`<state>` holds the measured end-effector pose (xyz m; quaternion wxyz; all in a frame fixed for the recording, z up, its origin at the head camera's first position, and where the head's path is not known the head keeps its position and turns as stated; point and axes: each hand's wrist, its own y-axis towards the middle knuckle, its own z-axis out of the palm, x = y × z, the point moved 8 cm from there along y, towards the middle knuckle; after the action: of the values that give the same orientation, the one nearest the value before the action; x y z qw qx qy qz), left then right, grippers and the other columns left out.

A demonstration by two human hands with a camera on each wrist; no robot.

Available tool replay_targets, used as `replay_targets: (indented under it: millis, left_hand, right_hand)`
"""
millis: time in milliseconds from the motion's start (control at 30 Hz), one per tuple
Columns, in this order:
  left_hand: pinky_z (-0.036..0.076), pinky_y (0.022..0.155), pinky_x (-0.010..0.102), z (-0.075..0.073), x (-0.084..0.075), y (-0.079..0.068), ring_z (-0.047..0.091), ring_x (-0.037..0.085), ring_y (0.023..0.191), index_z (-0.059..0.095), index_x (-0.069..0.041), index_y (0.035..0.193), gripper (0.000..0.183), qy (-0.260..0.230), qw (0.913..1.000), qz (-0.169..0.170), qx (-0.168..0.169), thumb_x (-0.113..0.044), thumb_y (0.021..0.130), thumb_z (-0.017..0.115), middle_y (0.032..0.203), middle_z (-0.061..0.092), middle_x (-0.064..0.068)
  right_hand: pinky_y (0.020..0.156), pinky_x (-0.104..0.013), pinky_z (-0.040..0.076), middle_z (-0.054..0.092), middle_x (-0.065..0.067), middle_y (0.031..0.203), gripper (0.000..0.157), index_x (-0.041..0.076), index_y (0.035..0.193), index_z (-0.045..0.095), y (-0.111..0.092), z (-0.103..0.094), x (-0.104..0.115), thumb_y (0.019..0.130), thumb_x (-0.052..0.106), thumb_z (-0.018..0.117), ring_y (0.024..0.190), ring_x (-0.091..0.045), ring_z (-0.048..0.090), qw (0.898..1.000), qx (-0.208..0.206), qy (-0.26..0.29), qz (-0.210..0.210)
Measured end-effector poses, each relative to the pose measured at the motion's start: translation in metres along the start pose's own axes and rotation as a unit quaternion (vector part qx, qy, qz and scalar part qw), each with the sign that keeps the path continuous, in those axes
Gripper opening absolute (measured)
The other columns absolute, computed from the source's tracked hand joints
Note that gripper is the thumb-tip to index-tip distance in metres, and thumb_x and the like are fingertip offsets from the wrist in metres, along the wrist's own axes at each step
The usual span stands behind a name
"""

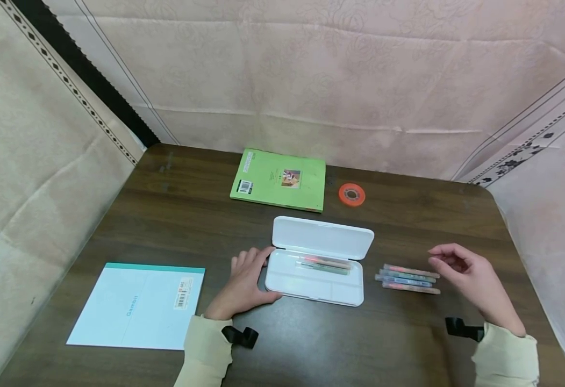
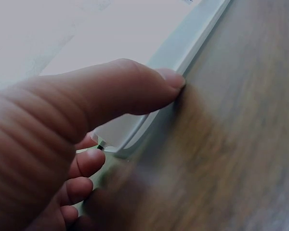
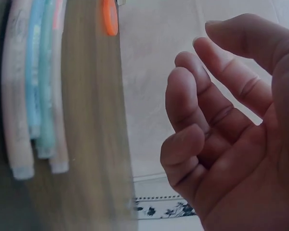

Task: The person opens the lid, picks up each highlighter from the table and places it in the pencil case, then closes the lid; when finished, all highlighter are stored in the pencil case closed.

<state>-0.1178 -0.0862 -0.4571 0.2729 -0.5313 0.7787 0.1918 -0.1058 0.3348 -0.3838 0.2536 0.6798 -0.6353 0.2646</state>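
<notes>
We have one opened white case (image 1: 294,279) on the table (image 1: 330,349), left end gripped by the left hand (image 1: 244,285); four pens (image 1: 406,280) to its right, likely light, stiff and slick, best pinched mid-barrel; the right hand (image 1: 476,279) beside them, empty and loosely curled.

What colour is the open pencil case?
The case is white, clearest in the head view.

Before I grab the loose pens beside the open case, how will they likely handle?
The pens look like slim, straight plastic, so probably light and stiff. Their barrels seem rounded and lie loose side by side, so they may roll apart if nudged.
</notes>
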Motion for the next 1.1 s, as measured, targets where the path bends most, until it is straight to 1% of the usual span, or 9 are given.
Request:
replay_targets:
  millis: [100,200,300,400,567,667,800,967,1100]
  left_hand:
    - [0.021,0.084,0.039,0.000,0.000,0.000,0.036,0.021,0.101,0.042,-0.014,0.146,0.093,0.000,1.0000,-0.001,0.001,-0.042,0.069,0.087,0.116,0.050,0.004]
    - [0.021,0.084,0.039,0.000,0.000,0.000,0.036,0.022,0.101,0.042,-0.013,0.146,0.093,-0.001,1.0000,-0.001,0.002,-0.042,0.069,0.087,0.116,0.051,0.005]
    - [0.021,0.084,0.039,0.000,0.001,0.000,0.036,0.022,0.101,0.042,-0.013,0.146,0.093,-0.002,1.0000,-0.002,0.003,-0.042,0.070,0.087,0.117,0.051,0.005]
    - [0.021,0.084,0.039,0.000,0.001,0.000,0.036,0.022,0.102,0.041,-0.014,0.146,0.094,0.000,1.0000,-0.003,0.004,-0.043,0.070,0.087,0.117,0.051,0.005]
    - [0.022,0.085,0.039,0.000,0.000,0.000,0.036,0.022,0.103,0.041,-0.014,0.147,0.094,-0.001,1.0000,-0.004,0.007,-0.043,0.070,0.086,0.118,0.051,0.005]
    - [0.021,0.085,0.039,0.000,0.000,0.000,0.036,0.023,0.103,0.041,-0.014,0.147,0.094,-0.005,0.9999,-0.007,0.008,-0.042,0.070,0.087,0.118,0.050,0.006]
    - [0.021,0.085,0.039,-0.001,-0.001,0.000,0.036,0.023,0.103,0.041,-0.013,0.147,0.094,-0.008,0.9999,-0.008,0.007,-0.042,0.070,0.087,0.118,0.051,0.005]
    - [0.021,0.085,0.039,0.000,0.000,0.000,0.035,0.022,0.103,0.041,-0.013,0.147,0.094,-0.009,0.9999,-0.008,0.009,-0.042,0.070,0.087,0.118,0.050,0.005]
    - [0.021,0.084,0.039,0.000,0.000,0.000,0.035,0.022,0.102,0.041,-0.013,0.147,0.094,-0.007,0.9999,-0.007,0.008,-0.042,0.070,0.087,0.118,0.050,0.005]
  right_hand:
    - [0.067,-0.023,0.052,0.067,0.007,0.103,0.032,0.006,0.121,0.061,0.001,-0.001,-0.009,0.097,0.027,0.062,0.085,-0.010,0.064,1.000,0.004,0.010,0.013]
    - [0.067,-0.021,0.052,0.066,0.011,0.102,0.033,0.004,0.121,0.060,0.002,-0.002,-0.019,0.097,0.027,0.062,0.085,-0.004,0.064,1.000,0.007,0.013,0.022]
    - [0.068,-0.018,0.050,0.067,0.010,0.103,0.032,0.005,0.120,0.062,0.003,-0.002,-0.029,0.097,0.027,0.063,0.086,0.002,0.062,1.000,0.011,0.006,0.025]
    - [0.067,-0.016,0.048,0.068,0.007,0.103,0.028,0.008,0.117,0.066,0.004,0.000,-0.041,0.097,0.027,0.063,0.084,0.003,0.060,1.000,0.011,-0.020,0.021]
    - [0.066,-0.015,0.043,0.067,-0.001,0.103,0.016,0.015,0.106,0.071,0.004,0.005,-0.058,0.094,0.024,0.067,0.079,0.006,0.055,0.997,0.001,-0.077,0.000]
    - [0.065,-0.015,0.042,0.067,-0.006,0.102,0.012,0.016,0.102,0.072,0.004,0.007,-0.062,0.093,0.023,0.068,0.077,0.007,0.053,0.995,-0.001,-0.095,-0.011]
    - [0.064,-0.018,0.042,0.067,-0.008,0.103,0.011,0.016,0.102,0.072,0.006,0.008,-0.063,0.094,0.022,0.067,0.076,0.006,0.052,0.994,0.005,-0.107,-0.014]
    - [0.062,-0.020,0.043,0.067,-0.008,0.103,0.012,0.016,0.104,0.072,0.006,0.008,-0.064,0.094,0.021,0.068,0.074,0.004,0.052,0.994,0.021,-0.103,-0.011]
    - [0.062,-0.019,0.044,0.067,-0.006,0.102,0.012,0.016,0.103,0.072,0.007,0.008,-0.062,0.092,0.017,0.069,0.074,0.005,0.053,0.994,0.028,-0.107,-0.021]
